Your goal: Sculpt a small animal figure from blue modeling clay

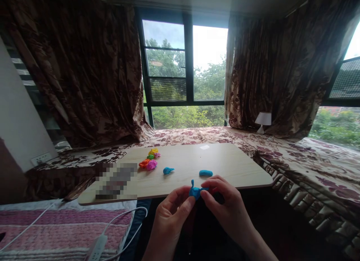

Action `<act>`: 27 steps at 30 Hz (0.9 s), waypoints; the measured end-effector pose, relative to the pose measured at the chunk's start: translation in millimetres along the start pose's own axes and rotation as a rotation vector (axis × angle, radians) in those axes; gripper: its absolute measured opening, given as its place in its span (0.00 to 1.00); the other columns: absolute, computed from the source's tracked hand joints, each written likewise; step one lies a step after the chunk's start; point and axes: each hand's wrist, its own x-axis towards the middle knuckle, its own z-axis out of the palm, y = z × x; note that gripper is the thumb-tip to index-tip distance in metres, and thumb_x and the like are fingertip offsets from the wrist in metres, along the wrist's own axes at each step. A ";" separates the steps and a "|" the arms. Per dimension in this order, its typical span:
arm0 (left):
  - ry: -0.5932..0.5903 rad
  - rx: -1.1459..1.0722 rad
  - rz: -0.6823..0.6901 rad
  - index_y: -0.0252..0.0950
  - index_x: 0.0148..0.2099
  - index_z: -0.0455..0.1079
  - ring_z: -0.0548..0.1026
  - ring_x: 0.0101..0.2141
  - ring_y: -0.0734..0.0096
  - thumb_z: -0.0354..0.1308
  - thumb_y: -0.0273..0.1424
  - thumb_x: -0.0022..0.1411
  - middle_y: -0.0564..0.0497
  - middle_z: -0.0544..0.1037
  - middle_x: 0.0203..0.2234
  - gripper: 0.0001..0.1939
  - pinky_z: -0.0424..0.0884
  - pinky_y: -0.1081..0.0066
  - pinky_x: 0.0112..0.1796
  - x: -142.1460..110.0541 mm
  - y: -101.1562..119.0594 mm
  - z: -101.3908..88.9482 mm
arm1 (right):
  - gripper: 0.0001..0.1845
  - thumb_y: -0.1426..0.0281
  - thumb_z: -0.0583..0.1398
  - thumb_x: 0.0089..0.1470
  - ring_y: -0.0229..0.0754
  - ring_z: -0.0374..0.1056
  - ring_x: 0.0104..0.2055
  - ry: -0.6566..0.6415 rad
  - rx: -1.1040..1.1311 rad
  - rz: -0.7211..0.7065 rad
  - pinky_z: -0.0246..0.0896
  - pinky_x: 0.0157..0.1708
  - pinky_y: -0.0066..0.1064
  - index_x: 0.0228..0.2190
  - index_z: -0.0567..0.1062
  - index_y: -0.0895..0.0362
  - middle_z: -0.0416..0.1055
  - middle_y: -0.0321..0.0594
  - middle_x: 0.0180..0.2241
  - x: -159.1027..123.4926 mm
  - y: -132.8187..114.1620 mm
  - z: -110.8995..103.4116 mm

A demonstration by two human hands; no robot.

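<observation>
Just past the near edge of the table, both hands pinch one lump of blue modelling clay [195, 192] that has a thin stalk sticking up. My left hand [174, 210] grips its left side between thumb and fingers. On the other side, the thumb and fingers of my right hand [225, 196] close on a piece at its right. A blue clay roll [206, 173] lies on the table beyond the right hand. Farther left rests a smaller blue clay piece [168, 171] with a pointed end. Orange [144, 163], magenta [152, 165], green [151, 156] and yellow [153, 151] clay lumps sit grouped together.
The pale wooden table [180, 156] has a blurred-out patch [116, 181] at its left. A power strip [98, 247] with a white cable lies on the striped bedding [64, 227] at lower left. A small lamp [263, 119] stands by the window on patterned cloth.
</observation>
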 end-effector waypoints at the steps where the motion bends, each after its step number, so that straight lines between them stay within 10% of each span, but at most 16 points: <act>1: 0.002 -0.003 0.002 0.36 0.36 0.76 0.77 0.33 0.71 0.68 0.30 0.43 0.50 0.81 0.31 0.14 0.70 0.78 0.36 0.1 0.5 -0.1 | 0.05 0.74 0.60 0.52 0.39 0.66 0.32 0.000 -0.004 -0.005 0.64 0.34 0.31 0.32 0.75 0.54 0.71 0.38 0.31 0.9 -0.3 0.4; 16: 0.056 -0.006 0.023 0.35 0.37 0.76 0.77 0.32 0.69 0.68 0.33 0.44 0.50 0.81 0.30 0.15 0.71 0.78 0.34 -3.1 1.7 1.5 | 0.13 0.71 0.59 0.54 0.43 0.67 0.44 -0.033 -0.044 -0.072 0.64 0.44 0.33 0.43 0.73 0.51 0.68 0.42 0.45 4.4 -5.5 -14.9; 27: -0.072 -0.178 -0.084 0.36 0.41 0.77 0.78 0.37 0.61 0.65 0.34 0.47 0.46 0.82 0.31 0.16 0.72 0.69 0.39 -10.1 15.3 3.0 | 0.09 0.76 0.58 0.53 0.39 0.67 0.37 -0.133 0.063 -0.093 0.64 0.37 0.30 0.34 0.76 0.54 0.70 0.38 0.34 19.1 -25.5 -14.6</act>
